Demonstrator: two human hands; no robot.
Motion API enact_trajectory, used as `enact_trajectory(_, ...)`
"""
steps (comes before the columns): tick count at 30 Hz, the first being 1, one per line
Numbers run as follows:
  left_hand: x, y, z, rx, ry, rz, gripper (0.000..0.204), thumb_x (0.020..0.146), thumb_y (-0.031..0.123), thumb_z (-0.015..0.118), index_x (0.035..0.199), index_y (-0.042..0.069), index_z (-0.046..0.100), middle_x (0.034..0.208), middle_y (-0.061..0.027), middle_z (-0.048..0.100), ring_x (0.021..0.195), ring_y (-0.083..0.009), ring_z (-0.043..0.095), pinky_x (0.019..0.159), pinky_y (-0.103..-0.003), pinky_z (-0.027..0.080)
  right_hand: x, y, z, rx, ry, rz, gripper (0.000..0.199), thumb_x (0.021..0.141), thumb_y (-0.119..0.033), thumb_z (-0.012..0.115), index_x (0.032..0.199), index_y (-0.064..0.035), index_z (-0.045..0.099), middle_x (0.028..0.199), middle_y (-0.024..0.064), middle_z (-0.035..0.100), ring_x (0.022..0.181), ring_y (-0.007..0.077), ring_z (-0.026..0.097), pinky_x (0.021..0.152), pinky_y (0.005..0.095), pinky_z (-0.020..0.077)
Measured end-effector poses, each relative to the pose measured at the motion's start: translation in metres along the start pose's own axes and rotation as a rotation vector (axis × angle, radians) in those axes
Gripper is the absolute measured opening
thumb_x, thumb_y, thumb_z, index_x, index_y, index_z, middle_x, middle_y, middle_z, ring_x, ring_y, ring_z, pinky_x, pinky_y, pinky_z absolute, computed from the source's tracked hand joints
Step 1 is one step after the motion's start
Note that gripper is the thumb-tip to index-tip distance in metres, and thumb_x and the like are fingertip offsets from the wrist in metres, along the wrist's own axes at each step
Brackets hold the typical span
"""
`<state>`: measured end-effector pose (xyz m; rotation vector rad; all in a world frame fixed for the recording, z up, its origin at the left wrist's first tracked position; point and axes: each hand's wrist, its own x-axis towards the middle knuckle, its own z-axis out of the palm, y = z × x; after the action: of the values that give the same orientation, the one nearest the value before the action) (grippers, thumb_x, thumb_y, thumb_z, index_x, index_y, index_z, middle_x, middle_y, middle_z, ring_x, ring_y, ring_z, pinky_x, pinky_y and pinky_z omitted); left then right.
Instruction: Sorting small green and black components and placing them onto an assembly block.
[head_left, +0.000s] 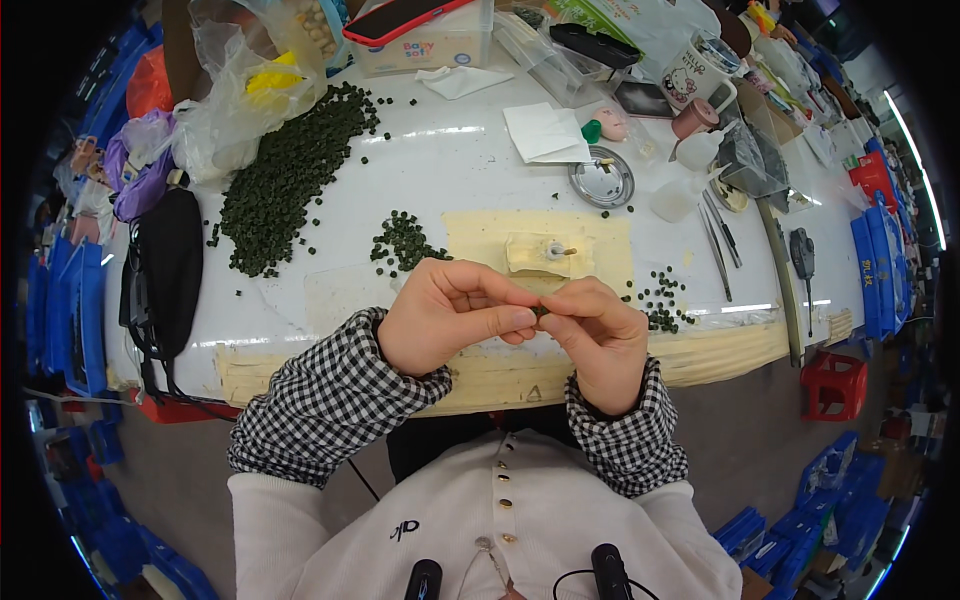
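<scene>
Over the front part of the white table (430, 160), my left hand (432, 318) and my right hand (606, 338) meet fingertip to fingertip. Both pinch one small dark green piece (541, 311), mostly hidden by the fingers. Beyond my left hand lies a small cluster of dark green pieces (405, 240), with a much larger heap of them (290, 180) at the far left. More loose pieces (660, 298) are scattered right of my right hand. Just past my fingers, a cream-coloured pad (480, 232) carries a small whitish fitting (556, 250) with a thin brownish tip.
A round metal dish (600, 180), white tissues (545, 134), a mug (700, 78) and tweezers (716, 255) lie toward the right. A black pouch (165, 265) and plastic bags (235, 110) occupy the left. A red-cased phone (400, 20) rests on a tub. A red stool (835, 385) stands at right.
</scene>
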<state>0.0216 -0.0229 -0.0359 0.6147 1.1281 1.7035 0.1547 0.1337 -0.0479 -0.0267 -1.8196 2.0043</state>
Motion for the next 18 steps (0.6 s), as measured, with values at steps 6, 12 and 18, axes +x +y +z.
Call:
enact_trajectory(6, -0.0015, -0.0013, 0.0014, 0.015, 0.021, 0.035, 0.017, 0.088, -0.002, 0.067, 0.104, -0.007, 0.066, 0.095, -0.0166, 0.071, 0.085, -0.0183, 0.07, 0.079, -0.028, 0.058, -0.0012, 0.0015, 0.0, -0.047, 0.001, -0.024, 0.024, 0.084, 0.012, 0.063, 0.105, 0.0015, 0.069, 0.101, 0.0106, 0.063, 0.093, 0.0159, 0.063, 0.082, 0.0251, 0.0513)
enact_trajectory(12, -0.0009, -0.0014, 0.0006, 0.017, 0.013, 0.055, 0.017, 0.087, -0.003, 0.067, 0.103, -0.006, 0.065, 0.094, -0.0158, 0.07, 0.085, -0.0178, 0.07, 0.078, -0.028, 0.058, -0.0021, 0.0021, 0.0059, 0.059, 0.05, 0.018, 0.023, 0.084, 0.012, 0.064, 0.104, 0.0018, 0.069, 0.1, 0.0108, 0.064, 0.091, 0.0157, 0.063, 0.08, 0.0246, 0.0515)
enact_trajectory(18, -0.0001, 0.0038, 0.0052, 0.047, 0.054, 0.1, 0.01, 0.087, -0.005, 0.065, 0.097, -0.006, 0.063, 0.089, -0.0142, 0.07, 0.082, -0.0178, 0.069, 0.075, -0.028, 0.058, -0.0021, 0.0024, 0.0072, -0.023, 0.058, -0.019, 0.023, 0.084, 0.011, 0.065, 0.105, 0.0023, 0.069, 0.103, 0.0124, 0.064, 0.092, 0.0162, 0.063, 0.08, 0.0255, 0.0519)
